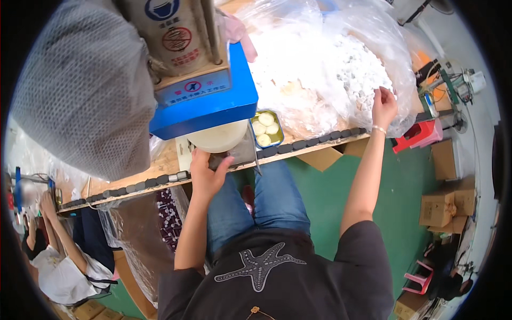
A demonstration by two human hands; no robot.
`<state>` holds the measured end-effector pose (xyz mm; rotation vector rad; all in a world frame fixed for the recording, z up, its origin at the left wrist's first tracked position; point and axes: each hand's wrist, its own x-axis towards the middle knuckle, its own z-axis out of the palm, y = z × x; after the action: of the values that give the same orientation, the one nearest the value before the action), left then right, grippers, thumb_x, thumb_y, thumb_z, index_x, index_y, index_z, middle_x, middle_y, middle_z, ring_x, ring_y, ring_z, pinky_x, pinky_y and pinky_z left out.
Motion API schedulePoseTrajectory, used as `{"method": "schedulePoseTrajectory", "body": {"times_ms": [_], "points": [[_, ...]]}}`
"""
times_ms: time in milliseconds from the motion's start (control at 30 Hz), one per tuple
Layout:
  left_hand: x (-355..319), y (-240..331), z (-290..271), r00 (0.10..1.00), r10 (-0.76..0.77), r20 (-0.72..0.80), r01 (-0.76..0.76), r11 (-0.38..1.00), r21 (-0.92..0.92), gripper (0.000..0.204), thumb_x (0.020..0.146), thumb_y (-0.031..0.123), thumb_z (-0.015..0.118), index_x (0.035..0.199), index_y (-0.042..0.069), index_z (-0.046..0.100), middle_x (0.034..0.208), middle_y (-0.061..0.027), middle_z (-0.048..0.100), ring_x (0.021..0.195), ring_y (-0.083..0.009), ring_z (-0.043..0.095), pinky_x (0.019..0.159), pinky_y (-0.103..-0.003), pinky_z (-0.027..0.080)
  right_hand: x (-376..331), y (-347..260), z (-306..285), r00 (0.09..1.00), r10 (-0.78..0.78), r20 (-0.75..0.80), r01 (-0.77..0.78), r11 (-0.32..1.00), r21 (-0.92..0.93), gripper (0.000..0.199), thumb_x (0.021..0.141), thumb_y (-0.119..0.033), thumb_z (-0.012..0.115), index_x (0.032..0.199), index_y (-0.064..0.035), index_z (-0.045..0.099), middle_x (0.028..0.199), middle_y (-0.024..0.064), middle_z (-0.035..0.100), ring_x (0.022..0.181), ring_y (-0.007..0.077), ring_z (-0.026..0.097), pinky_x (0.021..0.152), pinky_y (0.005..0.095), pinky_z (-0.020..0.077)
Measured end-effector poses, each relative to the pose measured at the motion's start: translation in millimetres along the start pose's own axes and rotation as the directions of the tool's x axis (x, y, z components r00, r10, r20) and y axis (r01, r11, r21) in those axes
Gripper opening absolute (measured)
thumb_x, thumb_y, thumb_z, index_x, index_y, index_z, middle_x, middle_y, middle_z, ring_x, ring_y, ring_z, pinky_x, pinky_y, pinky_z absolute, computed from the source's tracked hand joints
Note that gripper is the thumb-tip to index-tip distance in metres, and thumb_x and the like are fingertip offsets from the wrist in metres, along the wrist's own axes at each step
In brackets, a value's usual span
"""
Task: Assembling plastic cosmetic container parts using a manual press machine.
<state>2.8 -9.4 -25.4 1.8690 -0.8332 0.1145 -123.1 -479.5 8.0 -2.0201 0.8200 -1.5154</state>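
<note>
Below the white round head point(218, 137) of a blue bench machine point(208, 109), my left hand point(209, 173) reaches in from the bench edge. Its thumb and fingers curl around something dark that I cannot make out, and the machine head hides part of the fingers. On the right, my right hand point(384, 109) is at the edge of a heap of small white pieces point(360, 66) in a clear plastic bag point(400, 58). Its fingertips are pinched together on a small white piece. Just right of the machine, a small blue-rimmed tray point(265, 128) holds several pale round discs.
A grey cloth cover point(85, 90) hangs at the upper left. Dark padding point(314, 141) lines the bench edge. Under the bench is a plastic-lined box point(138, 218) with purple-and-white pieces. At far left another person point(66, 261) works. Cartons point(445, 208) and a red stool point(413, 136) stand right.
</note>
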Motion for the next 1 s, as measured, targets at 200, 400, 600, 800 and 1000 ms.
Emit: {"method": "schedulePoseTrajectory", "body": {"times_ms": [200, 400, 600, 800, 1000], "points": [[-2, -12, 7, 0.993, -0.055, -0.109, 0.047, 0.996, -0.076, 0.026, 0.073, 0.001, 0.073, 0.098, 0.005, 0.066, 0.092, -0.0123, 0.067, 0.087, -0.0324, 0.061, 0.082, -0.038, 0.044, -12, 28, 22, 0.859, 0.174, 0.481, 0.088, 0.876, -0.475, 0.031, 0.080, -0.023, 0.069, 0.086, 0.0069, 0.068, 0.081, 0.0245, 0.067, 0.077, 0.0366, 0.068, 0.073, 0.0418, 0.0534], [2, 2, 7, 0.994, 0.027, -0.104, -0.029, 0.999, -0.019, 0.026, 0.075, 0.003, 0.071, 0.100, 0.007, 0.066, 0.094, -0.0087, 0.066, 0.095, -0.0295, 0.059, 0.089, -0.039, 0.039, -10, 44, 42, 0.905, 0.312, 0.290, -0.005, 0.689, -0.725, 0.034, 0.083, -0.031, 0.066, 0.083, 0.0026, 0.069, 0.086, 0.0263, 0.067, 0.089, 0.0415, 0.065, 0.081, 0.0467, 0.0505], [6, 7, -1, 0.999, -0.003, -0.044, 0.007, 0.995, 0.095, 0.018, 0.076, 0.010, 0.071, 0.094, 0.011, 0.067, 0.091, -0.0010, 0.066, 0.097, -0.0225, 0.055, 0.087, -0.038, 0.029, -8, 33, 34, 0.912, 0.220, 0.346, 0.060, 0.762, -0.645, 0.026, 0.085, -0.025, 0.065, 0.088, 0.0002, 0.068, 0.100, 0.0244, 0.065, 0.095, 0.0400, 0.062, 0.078, 0.0467, 0.0504], [6, -3, -6, 0.991, 0.128, -0.025, -0.123, 0.982, 0.141, 0.021, 0.074, 0.010, 0.073, 0.094, 0.011, 0.067, 0.091, 0.0005, 0.067, 0.097, -0.0213, 0.055, 0.086, -0.038, 0.028, -93, -90, 45, 0.888, -0.176, 0.426, 0.079, 0.969, 0.236, 0.005, 0.081, -0.005, 0.067, 0.085, -0.0056, 0.064, 0.116, 0.0117, 0.057, 0.102, 0.0237, 0.056, 0.087, 0.0360, 0.0475], [-7, -4, 14, 0.962, 0.116, -0.245, -0.083, 0.986, 0.142, 0.025, 0.072, 0.011, 0.076, 0.094, 0.007, 0.066, 0.092, -0.0019, 0.067, 0.094, -0.0212, 0.057, 0.085, -0.037, 0.030, -161, -156, 70, 0.579, -0.514, 0.633, 0.502, 0.837, 0.220, 0.009, 0.073, -0.005, 0.070, 0.080, -0.0049, 0.064, 0.116, 0.0098, 0.056, 0.107, 0.0318, 0.047, 0.086, 0.0400, 0.0408]]}}
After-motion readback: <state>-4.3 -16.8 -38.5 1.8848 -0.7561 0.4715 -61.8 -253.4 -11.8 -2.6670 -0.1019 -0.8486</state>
